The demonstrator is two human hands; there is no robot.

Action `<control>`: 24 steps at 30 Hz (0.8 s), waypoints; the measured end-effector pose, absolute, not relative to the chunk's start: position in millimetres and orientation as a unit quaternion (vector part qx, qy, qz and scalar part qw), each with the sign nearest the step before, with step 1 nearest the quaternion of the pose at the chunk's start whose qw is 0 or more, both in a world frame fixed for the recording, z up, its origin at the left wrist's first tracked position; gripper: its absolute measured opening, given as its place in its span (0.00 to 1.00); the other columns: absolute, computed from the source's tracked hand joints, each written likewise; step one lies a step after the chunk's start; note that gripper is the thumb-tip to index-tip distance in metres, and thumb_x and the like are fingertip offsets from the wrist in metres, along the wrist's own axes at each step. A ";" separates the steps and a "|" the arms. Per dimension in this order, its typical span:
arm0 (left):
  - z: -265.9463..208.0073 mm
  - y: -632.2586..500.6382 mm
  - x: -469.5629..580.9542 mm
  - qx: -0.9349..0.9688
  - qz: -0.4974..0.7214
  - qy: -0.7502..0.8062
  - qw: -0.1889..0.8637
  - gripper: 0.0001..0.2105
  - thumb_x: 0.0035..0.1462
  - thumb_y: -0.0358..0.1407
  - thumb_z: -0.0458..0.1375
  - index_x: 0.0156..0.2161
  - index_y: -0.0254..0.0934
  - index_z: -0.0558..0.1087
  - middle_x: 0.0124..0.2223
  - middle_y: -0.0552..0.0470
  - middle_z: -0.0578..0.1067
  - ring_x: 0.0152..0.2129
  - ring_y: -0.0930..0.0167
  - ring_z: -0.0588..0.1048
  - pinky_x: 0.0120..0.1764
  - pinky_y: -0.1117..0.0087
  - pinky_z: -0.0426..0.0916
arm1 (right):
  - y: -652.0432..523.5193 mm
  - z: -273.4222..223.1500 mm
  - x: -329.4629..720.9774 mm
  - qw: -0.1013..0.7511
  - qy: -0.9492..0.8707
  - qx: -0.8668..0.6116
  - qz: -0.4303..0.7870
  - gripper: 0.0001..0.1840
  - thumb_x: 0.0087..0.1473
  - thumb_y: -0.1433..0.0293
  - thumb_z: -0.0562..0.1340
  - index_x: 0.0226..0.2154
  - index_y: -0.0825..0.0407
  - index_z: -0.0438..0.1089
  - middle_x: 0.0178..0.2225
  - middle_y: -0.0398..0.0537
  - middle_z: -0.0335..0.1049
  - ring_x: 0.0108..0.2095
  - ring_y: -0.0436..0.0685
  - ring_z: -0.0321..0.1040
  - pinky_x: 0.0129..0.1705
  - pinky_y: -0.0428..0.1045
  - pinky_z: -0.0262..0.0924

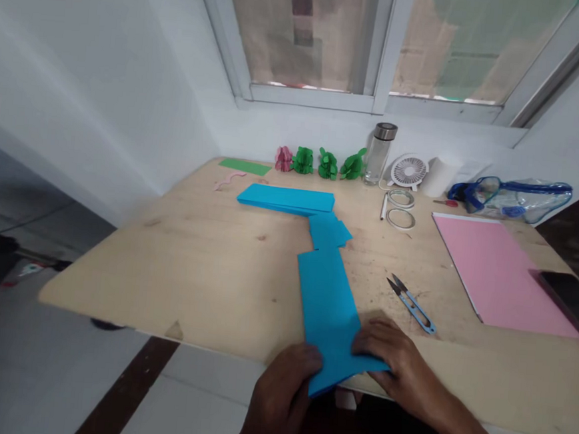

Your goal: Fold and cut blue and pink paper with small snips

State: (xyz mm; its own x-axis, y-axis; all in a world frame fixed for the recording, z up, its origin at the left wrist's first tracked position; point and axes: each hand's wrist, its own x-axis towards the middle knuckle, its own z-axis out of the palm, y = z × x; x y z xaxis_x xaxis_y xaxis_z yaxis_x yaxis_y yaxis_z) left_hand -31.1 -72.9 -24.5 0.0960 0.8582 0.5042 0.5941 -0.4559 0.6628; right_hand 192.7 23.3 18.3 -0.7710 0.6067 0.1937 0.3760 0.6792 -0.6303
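Table (190, 263): pale wood | pink sheet (495, 273): far right | blue paper (331, 294): at near table edge, end overhanging, between both hands | folded blue stack (285, 198): beyond it | left hand (282, 387): fingers closed on paper's left edge | right hand (396, 359): fingers gripping paper's right corner | snips (415, 310): right of paper, tips apart

Dim-ish, diffuse lt w/ faint shadows on table (191, 256), detail sl. blurry, edges stretched.

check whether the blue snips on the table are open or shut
Open: the blue snips have their two pointed tips apart, with tabletop showing between them. They lie near the right hand.
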 end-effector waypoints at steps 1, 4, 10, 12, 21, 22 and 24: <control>-24.0 -72.7 -31.9 0.733 0.441 0.499 0.141 0.15 0.56 0.29 0.54 0.48 0.45 0.70 0.43 0.48 0.78 0.42 0.65 0.76 0.45 0.62 0.73 | 20.7 16.6 193.1 0.195 -0.892 -0.283 0.293 0.08 0.56 0.67 0.60 0.40 0.46 0.72 0.38 0.50 0.75 0.42 0.60 0.70 0.49 0.57 0.59; -20.5 -71.1 -32.2 0.732 0.425 0.508 0.157 0.12 0.57 0.29 0.53 0.45 0.44 0.70 0.41 0.49 0.78 0.41 0.66 0.76 0.44 0.63 0.73 | 16.8 12.8 194.4 0.195 -0.879 -0.309 0.305 0.09 0.57 0.67 0.59 0.40 0.46 0.72 0.38 0.50 0.75 0.41 0.59 0.69 0.46 0.56 0.61; -17.2 -64.2 -30.4 0.657 0.396 0.607 0.210 0.06 0.60 0.36 0.53 0.40 0.43 0.71 0.35 0.50 0.76 0.33 0.68 0.76 0.35 0.67 0.73 | 20.8 5.1 191.0 0.195 -0.823 -0.401 0.353 0.11 0.58 0.62 0.57 0.34 0.48 0.72 0.32 0.48 0.73 0.34 0.57 0.68 0.37 0.52 0.62; -17.0 -59.0 -33.2 0.670 0.388 0.603 0.194 0.09 0.58 0.37 0.54 0.44 0.43 0.71 0.41 0.49 0.77 0.39 0.66 0.75 0.41 0.63 0.72 | 21.4 3.5 187.3 0.191 -0.804 -0.430 0.364 0.13 0.58 0.60 0.56 0.30 0.49 0.71 0.28 0.47 0.71 0.31 0.56 0.67 0.32 0.50 0.61; -0.5 -61.7 -37.3 0.618 0.374 0.613 0.321 0.09 0.60 0.39 0.51 0.34 0.40 0.71 0.30 0.54 0.76 0.28 0.70 0.74 0.32 0.71 0.69 | 10.1 31.3 185.1 0.209 -0.765 -0.385 0.472 0.12 0.59 0.61 0.56 0.31 0.49 0.70 0.30 0.46 0.71 0.32 0.55 0.67 0.35 0.50 0.62; 2.3 -64.4 -35.5 0.595 0.369 0.618 0.357 0.10 0.61 0.40 0.51 0.34 0.40 0.71 0.29 0.54 0.75 0.27 0.71 0.73 0.31 0.72 0.68 | 8.8 34.6 186.2 0.205 -0.769 -0.367 0.481 0.11 0.58 0.61 0.57 0.33 0.49 0.70 0.33 0.47 0.72 0.34 0.56 0.67 0.38 0.51 0.63; 6.7 -67.7 -31.8 0.552 0.372 0.612 0.428 0.10 0.61 0.42 0.50 0.37 0.40 0.72 0.30 0.55 0.75 0.28 0.71 0.73 0.32 0.73 0.67 | 6.1 36.4 187.5 0.202 -0.773 -0.352 0.488 0.11 0.59 0.62 0.56 0.35 0.49 0.71 0.35 0.47 0.72 0.37 0.56 0.68 0.41 0.52 0.63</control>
